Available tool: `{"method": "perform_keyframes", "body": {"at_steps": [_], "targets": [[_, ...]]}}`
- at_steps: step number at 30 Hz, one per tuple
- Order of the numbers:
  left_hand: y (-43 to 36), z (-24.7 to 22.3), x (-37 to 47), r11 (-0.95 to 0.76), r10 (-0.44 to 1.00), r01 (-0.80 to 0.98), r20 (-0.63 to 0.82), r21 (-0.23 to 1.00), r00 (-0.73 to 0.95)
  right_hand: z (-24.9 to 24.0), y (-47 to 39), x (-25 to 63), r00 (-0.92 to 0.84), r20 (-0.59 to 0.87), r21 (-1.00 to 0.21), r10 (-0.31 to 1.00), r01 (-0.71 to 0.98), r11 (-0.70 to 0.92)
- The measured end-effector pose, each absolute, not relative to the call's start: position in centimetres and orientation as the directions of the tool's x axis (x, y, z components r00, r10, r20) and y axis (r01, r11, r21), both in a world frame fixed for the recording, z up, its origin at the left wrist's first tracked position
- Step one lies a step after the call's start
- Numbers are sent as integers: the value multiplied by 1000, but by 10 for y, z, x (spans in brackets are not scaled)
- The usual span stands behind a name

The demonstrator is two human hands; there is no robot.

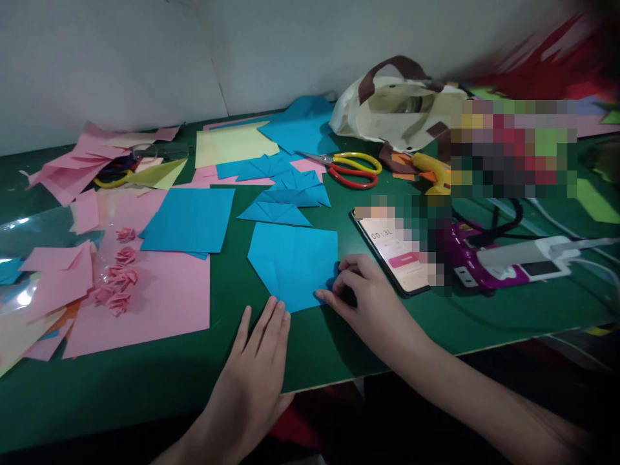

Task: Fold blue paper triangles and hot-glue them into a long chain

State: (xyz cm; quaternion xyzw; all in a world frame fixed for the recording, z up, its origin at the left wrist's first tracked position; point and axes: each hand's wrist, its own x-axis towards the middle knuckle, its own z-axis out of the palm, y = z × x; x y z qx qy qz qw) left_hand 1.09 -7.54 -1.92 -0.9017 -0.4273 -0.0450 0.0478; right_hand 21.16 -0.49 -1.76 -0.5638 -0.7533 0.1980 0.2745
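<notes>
A sheet of blue paper (pixel 295 258) with its left corners angled lies flat on the green table in front of me. At its lower left edge, my left hand (pixel 261 349) rests with straight fingers, the tips touching the paper. My right hand (pixel 358 290) pinches the lower right corner between thumb and curled fingers. Just beyond the sheet lie several folded blue paper pieces (pixel 290 190). A stack of blue squares (pixel 188 219) sits to the left, partly over a pink sheet (pixel 165 310).
Pink paper roses (pixel 121 274) lie at left beside paper scraps (pixel 58 278). Red-and-yellow-handled scissors (pixel 356 169), a phone (pixel 392 248) showing a timer, and a purple power strip (pixel 484 258) with cables are to the right. A cream bag (pixel 358 113) stands against the wall.
</notes>
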Motion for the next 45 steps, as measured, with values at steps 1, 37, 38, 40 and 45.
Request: {"method": "perform_keyframes", "body": {"at_steps": [1, 37, 38, 40, 45], "targets": [[-76, -19, 11, -629, 767, 776, 124, -49, 630, -17, -5, 211, -213, 187, -609, 959, 741, 283], [-74, -15, 11, -606, 792, 795, 110, 19, 601, -7, 1, 243, -685, 346, -206, 641, 612, 764], [-74, -15, 11, -608, 791, 794, 109, 22, 603, -6, 1, 243, -685, 359, -202, 634, 607, 769], [-74, -16, 10, -617, 784, 787, 116, 22, 611, -7, 0, 241, -679, 396, -196, 618, 595, 779], [-75, -17, 10, -610, 787, 790, 160, 62, 595, -10, 1, 235, -639, 449, -293, 624, 555, 779]]}}
